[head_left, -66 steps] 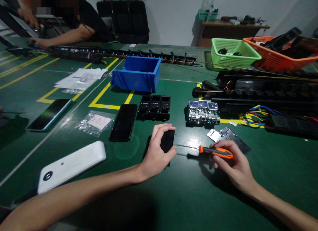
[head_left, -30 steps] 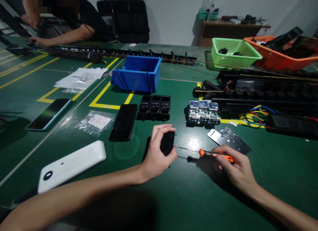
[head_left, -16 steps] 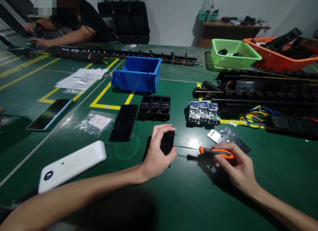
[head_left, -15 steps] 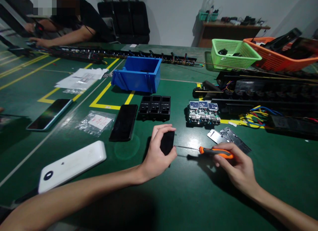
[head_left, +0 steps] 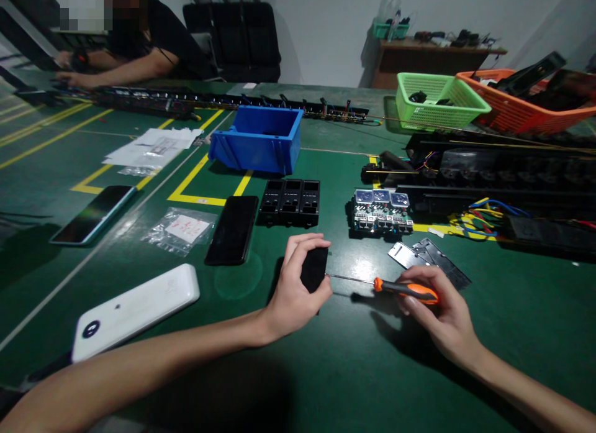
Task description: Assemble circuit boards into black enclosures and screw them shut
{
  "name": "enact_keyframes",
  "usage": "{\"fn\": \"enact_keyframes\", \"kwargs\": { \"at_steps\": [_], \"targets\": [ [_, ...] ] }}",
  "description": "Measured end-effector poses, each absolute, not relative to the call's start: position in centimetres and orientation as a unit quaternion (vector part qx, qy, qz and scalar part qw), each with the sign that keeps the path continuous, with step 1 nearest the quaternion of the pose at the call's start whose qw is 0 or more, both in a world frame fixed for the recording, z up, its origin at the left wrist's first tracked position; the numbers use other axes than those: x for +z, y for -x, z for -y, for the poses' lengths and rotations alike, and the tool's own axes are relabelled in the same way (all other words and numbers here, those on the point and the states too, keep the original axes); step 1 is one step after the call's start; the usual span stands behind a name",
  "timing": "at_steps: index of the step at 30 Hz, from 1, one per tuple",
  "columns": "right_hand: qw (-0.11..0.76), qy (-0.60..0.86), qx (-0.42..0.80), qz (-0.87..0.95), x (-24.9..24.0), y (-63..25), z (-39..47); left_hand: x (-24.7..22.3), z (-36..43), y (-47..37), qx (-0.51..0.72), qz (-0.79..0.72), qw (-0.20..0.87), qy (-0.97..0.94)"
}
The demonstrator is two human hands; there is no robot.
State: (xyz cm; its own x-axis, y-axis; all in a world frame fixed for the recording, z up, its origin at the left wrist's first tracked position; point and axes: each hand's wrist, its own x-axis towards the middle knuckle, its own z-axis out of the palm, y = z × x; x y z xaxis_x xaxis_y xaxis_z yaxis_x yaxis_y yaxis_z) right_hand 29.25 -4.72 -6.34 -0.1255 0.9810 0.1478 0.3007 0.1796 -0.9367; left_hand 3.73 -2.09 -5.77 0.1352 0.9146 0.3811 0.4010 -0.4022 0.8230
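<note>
Surrounding items, assorted.
Left of the left hand [head_left: 297, 290]: white device [head_left: 144, 305], black phone [head_left: 231, 231], bag [head_left: 156, 235], teal-edged phone [head_left: 93, 215]. Beyond it: blue bin [head_left: 261, 152], papers [head_left: 135, 150], chairs [head_left: 244, 38], person [head_left: 162, 35]. Beyond the right hand [head_left: 437, 302]: colored wires [head_left: 487, 214], green basket [head_left: 431, 115], orange basket [head_left: 519, 110], brown desk [head_left: 410, 65].

Holds the screwdriver [head_left: 406, 289] in the right hand [head_left: 440, 305] with its handle sloping down a little more toward the butt than a moment ago, and with a different part of the orange-and-black pattern facing up. Across the table [head_left: 372, 364], brings the co-worker's raised hand [head_left: 64, 60] lower than at first, nearer the other one.
</note>
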Motion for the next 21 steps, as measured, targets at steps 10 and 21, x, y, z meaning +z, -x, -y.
{"fn": "enact_keyframes", "kwargs": {
  "at_steps": [10, 21],
  "targets": [
    [0.416, 0.527, 0.347, 0.654, -6.45, -29.61, 4.9, -5.81, 2.14, -3.75, 0.463, -0.467, 0.274, -0.701],
    [0.394, 0.52, 0.444, 0.615, -6.29, -29.2, 4.64, -5.79, 2.17, -3.61, 0.462, -0.465, 0.278, -0.702]
  ]
}}
